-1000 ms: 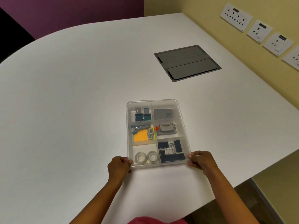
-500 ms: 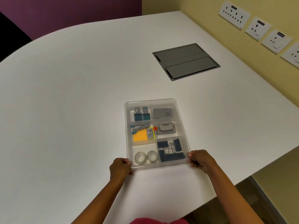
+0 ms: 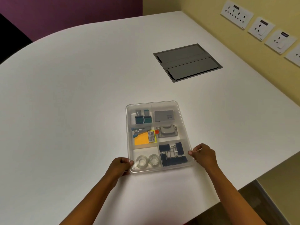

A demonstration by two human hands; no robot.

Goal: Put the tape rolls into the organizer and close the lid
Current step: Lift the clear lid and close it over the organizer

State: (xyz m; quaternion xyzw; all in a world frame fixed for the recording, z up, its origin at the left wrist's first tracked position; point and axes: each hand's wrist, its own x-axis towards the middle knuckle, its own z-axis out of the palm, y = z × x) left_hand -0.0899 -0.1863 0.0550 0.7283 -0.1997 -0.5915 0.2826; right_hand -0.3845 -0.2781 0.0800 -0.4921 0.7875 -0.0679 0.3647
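Our two bare arms, no sleeves, no rings or watch, left hand [image 3: 119, 165] and right hand [image 3: 203, 154].

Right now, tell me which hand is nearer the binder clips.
Right. The right hand grips the organizer edge right beside the binder clips; the left hand grips the opposite near corner, by the tape rolls.

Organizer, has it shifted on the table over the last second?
No, not noticeably. The organizer sits at the same gap and angle to the grey hatch set in the table.
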